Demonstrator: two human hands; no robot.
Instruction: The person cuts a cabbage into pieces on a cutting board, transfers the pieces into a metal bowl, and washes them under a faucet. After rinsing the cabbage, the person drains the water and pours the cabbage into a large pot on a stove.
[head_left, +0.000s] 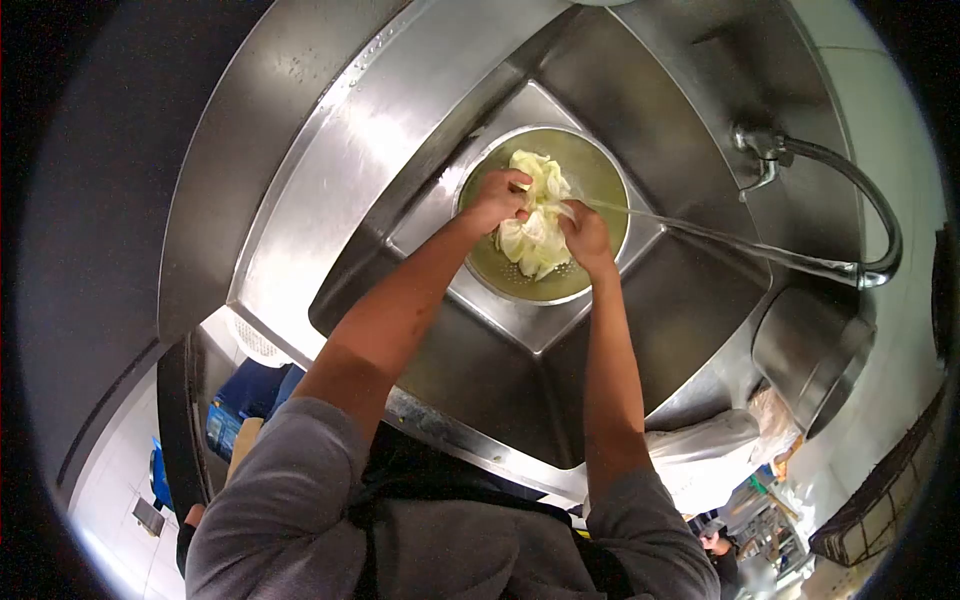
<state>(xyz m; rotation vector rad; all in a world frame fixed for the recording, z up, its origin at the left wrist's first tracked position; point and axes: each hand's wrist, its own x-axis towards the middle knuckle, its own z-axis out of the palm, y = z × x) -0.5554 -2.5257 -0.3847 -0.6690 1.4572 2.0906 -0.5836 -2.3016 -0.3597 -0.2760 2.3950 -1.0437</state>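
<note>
My left hand (497, 200) is closed on a bunch of pale yellow-green cabbage leaves (535, 245), gripping it from the left. From the right, my right hand (586, 238) holds the same bunch, its fingers bent into the leaves. The bunch sits over a round metal colander (488, 277), whose small holes show just below the leaves. A stream of water (690, 227) runs in from the right and reaches the leaves near my right hand. Parts of my fingertips are hidden among the leaves.
The colander stands inside a deep steel sink (540, 400). A tap (762, 145) with a curved hose (880, 215) is mounted at the right. A metal pot (810, 350) stands by the sink's right edge, near a white plastic bag (705, 450). Another person's hand (712, 543) shows at lower right.
</note>
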